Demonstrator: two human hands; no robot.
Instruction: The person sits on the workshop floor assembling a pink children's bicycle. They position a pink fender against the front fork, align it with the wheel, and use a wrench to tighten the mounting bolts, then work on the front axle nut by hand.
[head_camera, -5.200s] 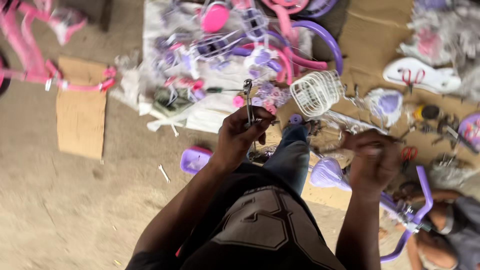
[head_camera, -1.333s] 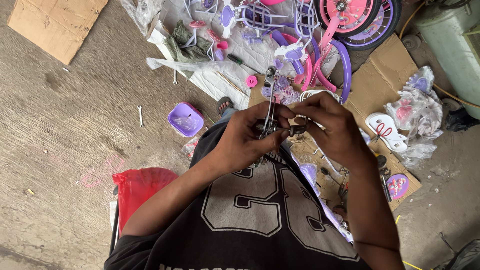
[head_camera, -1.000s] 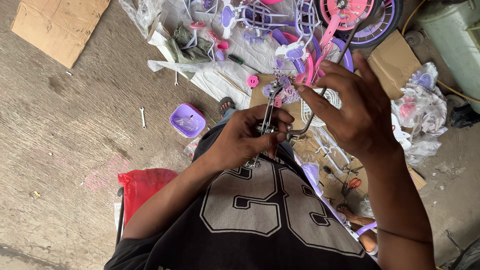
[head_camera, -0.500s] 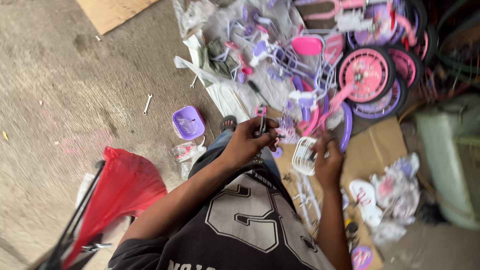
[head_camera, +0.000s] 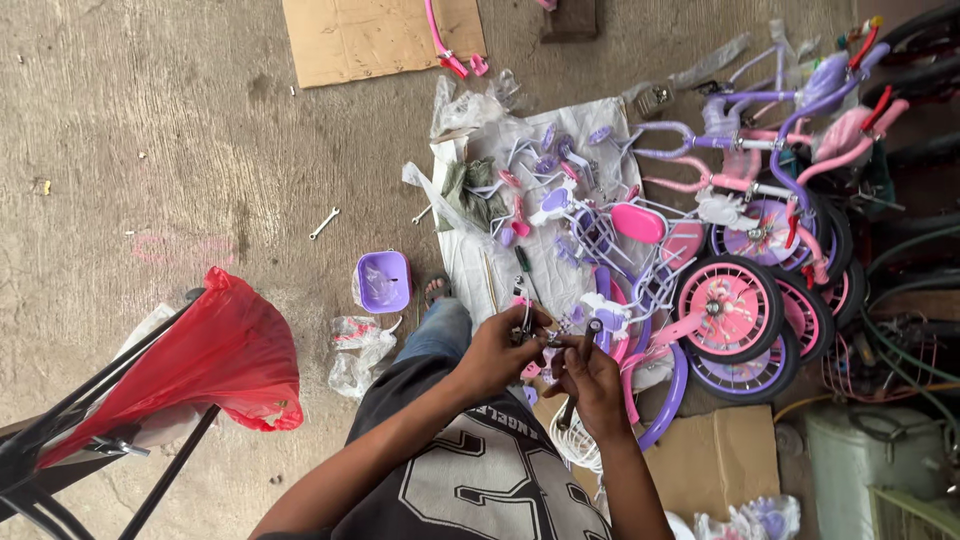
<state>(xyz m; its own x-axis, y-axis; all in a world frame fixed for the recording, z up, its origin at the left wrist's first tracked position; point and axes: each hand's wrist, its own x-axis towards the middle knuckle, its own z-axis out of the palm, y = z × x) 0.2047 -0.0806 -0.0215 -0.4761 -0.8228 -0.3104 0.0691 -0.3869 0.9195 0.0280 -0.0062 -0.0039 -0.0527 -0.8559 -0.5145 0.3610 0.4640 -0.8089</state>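
Note:
My left hand (head_camera: 497, 352) is closed on a small metal part (head_camera: 524, 322) held above my lap. My right hand (head_camera: 592, 383) meets it from the right and grips a dark spanner (head_camera: 590, 332) whose head sits against the part. Both hands hover over the near edge of a white sheet (head_camera: 478, 262) strewn with pink and purple children's bicycle parts. A white wire basket (head_camera: 574, 447) lies under my right wrist. A screwdriver (head_camera: 525, 268) rests on the sheet just beyond my hands.
A pink wheel (head_camera: 728, 307) and purple-framed small bikes (head_camera: 770, 150) crowd the right. A purple tub (head_camera: 383, 282) and a loose wrench (head_camera: 324, 223) lie on the concrete. A red bag on a black stand (head_camera: 205, 360) is left; cardboard (head_camera: 365, 40) lies far.
My right hand, which had reached away to the right, has come back to the left hand and now holds a spanner against the metal part. The view has swung over the bikes.

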